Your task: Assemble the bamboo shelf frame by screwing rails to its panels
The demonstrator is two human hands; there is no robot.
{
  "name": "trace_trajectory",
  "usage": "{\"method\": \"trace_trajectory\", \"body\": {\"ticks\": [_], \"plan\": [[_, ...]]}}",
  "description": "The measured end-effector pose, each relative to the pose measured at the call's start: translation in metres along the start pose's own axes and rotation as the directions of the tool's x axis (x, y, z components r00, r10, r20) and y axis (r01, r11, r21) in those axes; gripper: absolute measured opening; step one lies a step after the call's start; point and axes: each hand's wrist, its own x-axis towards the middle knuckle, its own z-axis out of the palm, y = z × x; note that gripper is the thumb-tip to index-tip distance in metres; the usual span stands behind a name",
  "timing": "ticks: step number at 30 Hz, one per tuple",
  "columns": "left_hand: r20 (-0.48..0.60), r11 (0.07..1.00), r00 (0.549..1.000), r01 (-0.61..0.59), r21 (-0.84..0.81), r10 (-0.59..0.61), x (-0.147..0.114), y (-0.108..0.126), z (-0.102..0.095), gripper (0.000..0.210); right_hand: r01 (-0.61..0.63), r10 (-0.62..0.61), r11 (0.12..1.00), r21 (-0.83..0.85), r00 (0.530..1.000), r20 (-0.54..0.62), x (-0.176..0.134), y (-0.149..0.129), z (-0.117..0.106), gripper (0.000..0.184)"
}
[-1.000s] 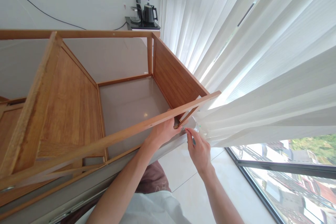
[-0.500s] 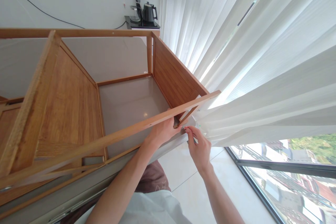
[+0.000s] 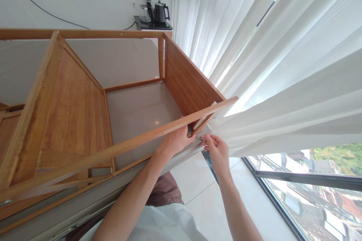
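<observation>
A wooden frame (image 3: 135, 141) with panels stands in front of me. My left hand (image 3: 178, 139) reaches under its near top rail and is wrapped round the lower corner at the right end; some of its fingers are hidden behind the wood. Just right of that corner, my right hand (image 3: 216, 150) pinches a thin, bent metal hex key (image 3: 200, 139). The key's short end points towards the corner by my left fingertips. Whether it sits in a screw cannot be made out.
A black kettle (image 3: 161, 12) and a glass pot (image 3: 145, 14) stand on a dark tray at the back. White curtains (image 3: 254, 64) hang along the right, close to the frame's end. A dark-framed window (image 3: 305, 177) lies low at the right.
My right hand has shifted slightly right and turned, so more of the hex key shows. My left hand stays at the frame's corner.
</observation>
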Motion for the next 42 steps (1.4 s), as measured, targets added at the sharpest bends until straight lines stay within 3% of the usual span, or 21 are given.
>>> {"method": "trace_trajectory", "body": {"ticks": [7,13,22,33,37,42], "plan": [[-0.002,1.000,1.000,-0.006,-0.016,0.006,0.000,0.002,-0.003,0.038,0.038,-0.038,0.999,0.026,0.999,-0.006,0.000,0.006,0.003,0.043],[-0.006,0.999,1.000,-0.026,-0.032,0.026,0.000,-0.001,-0.001,0.039,0.202,-0.205,0.970,-0.137,0.979,-0.008,-0.006,-0.001,-0.001,0.035],[-0.026,0.999,0.999,-0.034,-0.028,0.033,-0.001,-0.002,0.000,0.034,0.505,-0.528,0.741,-0.443,0.845,0.080,-0.018,0.005,0.001,0.024],[0.006,1.000,1.000,-0.026,-0.015,0.026,0.000,-0.001,-0.003,0.039,0.630,-0.635,0.596,-0.498,0.749,0.189,-0.015,0.007,-0.002,0.020],[-0.003,1.000,1.000,-0.026,-0.016,0.026,0.000,-0.001,-0.002,0.039,0.630,-0.603,0.632,-0.452,0.766,0.224,-0.016,0.005,-0.002,0.020],[-0.005,0.999,1.000,-0.009,-0.039,0.009,0.001,-0.001,-0.002,0.039,0.488,-0.482,0.790,-0.372,0.869,0.115,-0.016,0.001,0.000,0.022]]}}
